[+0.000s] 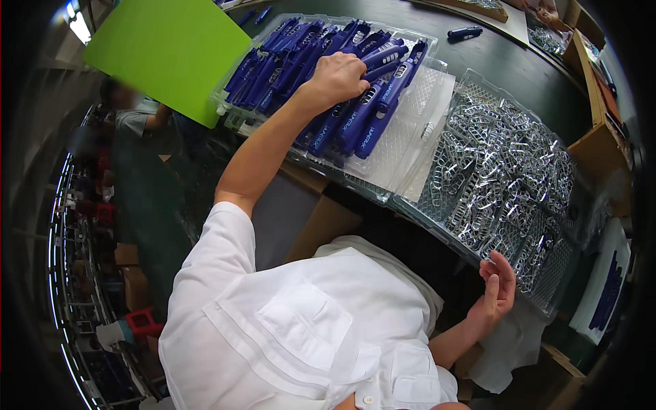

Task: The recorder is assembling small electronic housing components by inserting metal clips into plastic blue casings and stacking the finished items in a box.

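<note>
My left hand point(336, 80) reaches over a clear plastic tray point(383, 174) piled with blue plastic handles point(372, 123) that have slots and pale lettering. Its fingers are curled down and closed on one of the handles at the heap's middle; the fingertips are partly hidden. My right hand point(497, 290) is held at the near edge of a second clear tray point(437, 222), full of shiny slotted metal parts point(506, 171). Its fingers are loosely bent and apart, with nothing seen in them.
A bright green board point(167, 58) stands at the left of the blue heap. One dark blue handle point(465, 33) lies on the dark green table point(427, 27) at the back. Wooden boxes point(601, 143) stand at the right. Another person point(137, 116) is at the far left.
</note>
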### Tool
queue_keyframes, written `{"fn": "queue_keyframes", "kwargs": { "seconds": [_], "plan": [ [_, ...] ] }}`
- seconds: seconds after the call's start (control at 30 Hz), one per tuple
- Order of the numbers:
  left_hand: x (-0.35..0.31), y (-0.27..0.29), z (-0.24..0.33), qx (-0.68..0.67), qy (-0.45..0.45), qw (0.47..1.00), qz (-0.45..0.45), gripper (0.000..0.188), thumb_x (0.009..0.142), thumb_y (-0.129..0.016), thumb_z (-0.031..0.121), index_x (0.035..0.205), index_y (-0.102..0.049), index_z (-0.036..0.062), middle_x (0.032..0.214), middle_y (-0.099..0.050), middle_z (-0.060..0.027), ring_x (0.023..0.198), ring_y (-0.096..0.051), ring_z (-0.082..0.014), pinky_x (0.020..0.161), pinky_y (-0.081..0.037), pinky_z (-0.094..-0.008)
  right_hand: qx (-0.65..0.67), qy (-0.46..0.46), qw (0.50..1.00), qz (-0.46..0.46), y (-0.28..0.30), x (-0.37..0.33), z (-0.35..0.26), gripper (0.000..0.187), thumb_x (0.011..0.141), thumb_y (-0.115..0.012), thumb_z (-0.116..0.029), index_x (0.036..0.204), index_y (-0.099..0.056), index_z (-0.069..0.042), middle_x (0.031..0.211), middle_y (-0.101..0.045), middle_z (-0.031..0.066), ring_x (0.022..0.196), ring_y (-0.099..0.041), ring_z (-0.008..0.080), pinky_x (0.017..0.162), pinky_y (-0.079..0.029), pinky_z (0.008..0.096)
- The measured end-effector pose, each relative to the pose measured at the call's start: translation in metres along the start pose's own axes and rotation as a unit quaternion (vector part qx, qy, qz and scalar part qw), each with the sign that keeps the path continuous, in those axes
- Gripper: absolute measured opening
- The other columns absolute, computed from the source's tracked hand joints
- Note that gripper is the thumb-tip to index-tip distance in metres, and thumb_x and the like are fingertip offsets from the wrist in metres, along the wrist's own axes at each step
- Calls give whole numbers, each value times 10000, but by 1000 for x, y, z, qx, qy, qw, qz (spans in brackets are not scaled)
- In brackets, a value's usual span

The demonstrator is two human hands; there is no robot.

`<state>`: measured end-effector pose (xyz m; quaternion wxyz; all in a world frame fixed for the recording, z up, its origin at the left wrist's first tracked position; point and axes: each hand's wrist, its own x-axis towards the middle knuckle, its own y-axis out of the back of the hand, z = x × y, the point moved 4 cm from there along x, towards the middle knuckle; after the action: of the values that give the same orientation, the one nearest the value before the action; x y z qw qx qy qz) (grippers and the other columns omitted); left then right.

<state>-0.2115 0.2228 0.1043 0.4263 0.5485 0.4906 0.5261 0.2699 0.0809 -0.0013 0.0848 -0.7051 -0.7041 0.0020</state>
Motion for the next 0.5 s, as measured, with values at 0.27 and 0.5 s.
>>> {"fn": "queue_keyframes", "kwargs": {
  "seconds": [0.27,0.5],
  "plan": [
    [-33,48,-34,-185,110,975,63,355,860,-659,354,1005,-773,51,945,-758,-142,886,-745,-274,806,-574,-401,2,35,999,-31,-25,6,-16,361,992,-608,-97,1293,-609,103,1255,-683,224,1016,-704,225,911,-560,334],
    [-140,27,96,-840,56,525,-128,315,1042,-618,243,1200,-628,-30,955,-729,-122,826,-746,-177,606,-607,-281,139,-20,987,-78,-74,10,-20,731,966,-699,-262,1512,-379,103,1438,-540,341,1250,-644,376,1014,-539,395]
  ]
}}
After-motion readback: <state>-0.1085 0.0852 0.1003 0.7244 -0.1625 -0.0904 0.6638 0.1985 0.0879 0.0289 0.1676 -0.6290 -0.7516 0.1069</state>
